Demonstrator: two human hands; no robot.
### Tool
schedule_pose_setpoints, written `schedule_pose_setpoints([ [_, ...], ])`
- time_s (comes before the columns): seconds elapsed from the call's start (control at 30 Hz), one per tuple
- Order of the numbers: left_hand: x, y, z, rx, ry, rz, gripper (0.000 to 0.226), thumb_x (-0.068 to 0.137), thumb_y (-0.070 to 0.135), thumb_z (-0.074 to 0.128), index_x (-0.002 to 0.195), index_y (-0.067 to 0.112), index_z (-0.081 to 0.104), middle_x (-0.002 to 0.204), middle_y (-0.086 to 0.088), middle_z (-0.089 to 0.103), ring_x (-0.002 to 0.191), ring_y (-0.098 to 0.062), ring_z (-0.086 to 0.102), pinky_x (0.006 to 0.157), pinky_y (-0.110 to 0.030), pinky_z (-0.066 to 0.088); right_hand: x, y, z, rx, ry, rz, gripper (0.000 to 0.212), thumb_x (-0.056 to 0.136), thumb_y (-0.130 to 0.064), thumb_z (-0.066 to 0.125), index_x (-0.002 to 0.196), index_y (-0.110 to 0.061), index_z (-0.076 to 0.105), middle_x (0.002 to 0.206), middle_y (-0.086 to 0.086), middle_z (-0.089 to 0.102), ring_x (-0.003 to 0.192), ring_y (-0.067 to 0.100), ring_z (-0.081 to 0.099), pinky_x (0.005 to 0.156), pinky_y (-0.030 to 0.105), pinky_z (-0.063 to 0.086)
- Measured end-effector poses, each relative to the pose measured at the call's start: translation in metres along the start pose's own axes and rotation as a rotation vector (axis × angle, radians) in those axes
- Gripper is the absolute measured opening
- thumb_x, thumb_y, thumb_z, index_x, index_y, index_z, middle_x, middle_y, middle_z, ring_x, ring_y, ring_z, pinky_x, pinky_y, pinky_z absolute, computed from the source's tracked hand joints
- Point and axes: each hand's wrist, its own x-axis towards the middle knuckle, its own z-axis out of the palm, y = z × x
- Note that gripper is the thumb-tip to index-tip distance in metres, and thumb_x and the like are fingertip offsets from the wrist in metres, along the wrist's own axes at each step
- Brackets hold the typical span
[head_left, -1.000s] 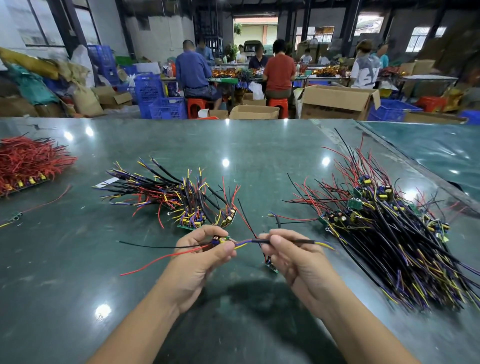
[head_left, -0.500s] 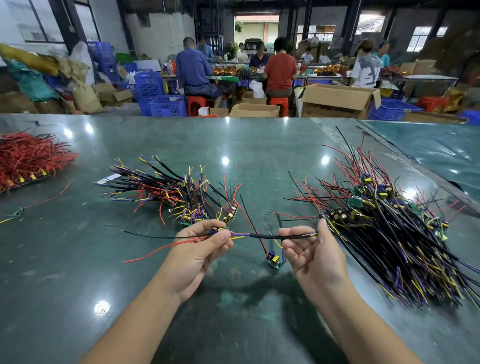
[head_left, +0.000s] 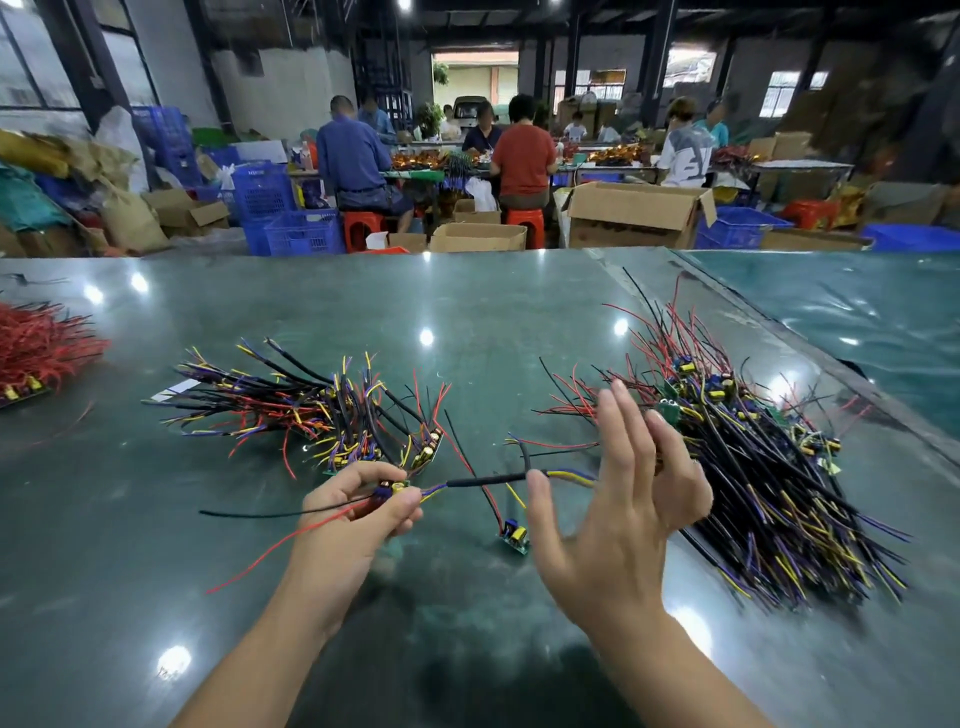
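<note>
Above the near middle of the glossy dark green table (head_left: 467, 312), the left hand (head_left: 358, 512) pinches a small wired circuit board (head_left: 388, 491) between its thumb and curled fingers. Red and black leads (head_left: 322, 518) trail from the board to the left. Yellow and purple leads (head_left: 571, 475) run right through a short black sleeve (head_left: 485, 479), and their ends stick out towards the right hand (head_left: 618, 499). That hand is raised with its palm turned leftward, fingers straight and spread, thumb out, gripping nothing. Whether the lead tips touch it cannot be told. The two hands are apart, with the sleeve between them.

Below the sleeve, a loose little green board (head_left: 514, 539) lies on the table with its own leads. Beyond the left hand sits a fanned heap of wired boards (head_left: 322, 415). Behind the right hand sprawls a larger heap of dark-wired boards (head_left: 753, 467). At the far left edge lies a bundle of red wires (head_left: 41, 343). Past the table, people (head_left: 522, 156) sit on red stools (head_left: 524, 228) among blue plastic crates (head_left: 304, 231) and brown cardboard boxes (head_left: 634, 215).
</note>
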Motion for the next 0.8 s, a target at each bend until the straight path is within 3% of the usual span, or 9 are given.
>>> schedule_pose_setpoints([
  [0.13, 0.002, 0.001, -0.001, 0.017, 0.051, 0.054, 0.024, 0.076, -0.009, 0.069, 0.075, 0.015, 0.067, 0.065, -0.005, 0.067, 0.059, -0.014, 0.066, 0.056, -0.015, 0.051, 0.0, -0.002, -0.004, -0.148, 0.126, -0.107, 0.063, 0.08, -0.038, 0.056, 0.137, -0.017, 0.039, 0.143, 0.0, 0.039, 0.13, 0.026, 0.031, 0.103, 0.05, 0.022],
  [0.27, -0.003, 0.004, 0.004, -0.001, -0.034, 0.021, 0.02, 0.073, -0.007, 0.071, 0.079, 0.011, 0.066, 0.063, -0.007, 0.066, 0.057, -0.015, 0.065, 0.056, -0.017, 0.052, -0.012, -0.006, 0.003, -0.016, -0.321, -0.471, 0.047, 0.081, -0.031, 0.058, 0.128, -0.021, 0.057, 0.125, -0.008, 0.06, 0.119, 0.022, 0.049, 0.099, 0.044, 0.036],
  [0.33, -0.007, 0.008, 0.006, -0.106, -0.091, -0.066, 0.018, 0.068, 0.001, 0.071, 0.083, 0.01, 0.065, 0.064, -0.008, 0.065, 0.054, -0.014, 0.063, 0.053, -0.017, 0.051, -0.016, -0.005, 0.009, -0.001, -0.436, -0.505, 0.038, 0.079, -0.022, 0.063, 0.117, -0.023, 0.065, 0.106, -0.009, 0.066, 0.095, 0.018, 0.062, 0.08, 0.031, 0.048],
  [0.4, -0.008, 0.01, 0.007, -0.219, -0.129, -0.171, 0.023, 0.066, 0.01, 0.069, 0.088, 0.009, 0.065, 0.066, -0.007, 0.067, 0.051, -0.012, 0.062, 0.049, -0.015, 0.051, -0.016, -0.003, 0.009, 0.05, -0.517, -0.422, 0.041, 0.071, -0.01, 0.071, 0.108, -0.027, 0.069, 0.09, -0.01, 0.067, 0.069, 0.015, 0.062, 0.052, 0.021, 0.046],
  [0.47, -0.01, 0.011, 0.008, -0.309, -0.186, -0.249, 0.03, 0.069, 0.015, 0.066, 0.099, 0.011, 0.065, 0.075, -0.01, 0.071, 0.055, -0.013, 0.066, 0.049, -0.016, 0.052, -0.013, -0.001, 0.005, 0.132, -0.582, -0.283, 0.04, 0.075, -0.008, 0.066, 0.108, -0.029, 0.069, 0.087, -0.01, 0.065, 0.064, 0.017, 0.061, 0.044, 0.022, 0.044],
  [0.57, -0.011, 0.012, 0.009, -0.314, -0.312, -0.3, 0.055, 0.07, 0.035, 0.073, 0.12, 0.019, 0.056, 0.104, -0.018, 0.071, 0.085, -0.026, 0.072, 0.062, -0.023, 0.057, -0.005, 0.008, 0.004, 0.285, -0.569, -0.012, 0.032, 0.087, -0.01, 0.054, 0.113, -0.024, 0.067, 0.093, -0.001, 0.065, 0.077, 0.026, 0.064, 0.062, 0.036, 0.053],
  [0.63, -0.012, 0.012, 0.008, -0.269, -0.339, -0.31, 0.068, 0.066, 0.041, 0.078, 0.125, 0.021, 0.052, 0.113, -0.017, 0.068, 0.098, -0.032, 0.068, 0.068, -0.026, 0.057, 0.009, 0.023, 0.004, 0.155, -0.406, 0.103, 0.036, 0.087, -0.002, 0.057, 0.116, -0.021, 0.067, 0.093, 0.006, 0.066, 0.076, 0.031, 0.064, 0.064, 0.04, 0.053],
  [0.7, -0.011, 0.011, 0.008, -0.249, -0.304, -0.283, 0.051, 0.076, 0.027, 0.066, 0.125, 0.018, 0.053, 0.112, -0.015, 0.069, 0.095, -0.029, 0.069, 0.068, -0.025, 0.056, 0.022, 0.045, 0.001, -0.15, -0.315, 0.212, 0.04, 0.086, 0.0, 0.058, 0.12, -0.022, 0.065, 0.096, 0.008, 0.065, 0.077, 0.034, 0.064, 0.06, 0.038, 0.048],
  [0.8, -0.008, 0.006, 0.009, -0.166, -0.19, -0.24, 0.027, 0.086, 0.006, 0.059, 0.112, 0.011, 0.062, 0.094, -0.011, 0.073, 0.074, -0.015, 0.069, 0.063, -0.02, 0.055, 0.028, 0.069, -0.005, -0.393, -0.307, 0.337, 0.034, 0.082, -0.003, 0.061, 0.114, -0.01, 0.068, 0.112, 0.015, 0.063, 0.097, 0.039, 0.055, 0.077, 0.039, 0.045],
])
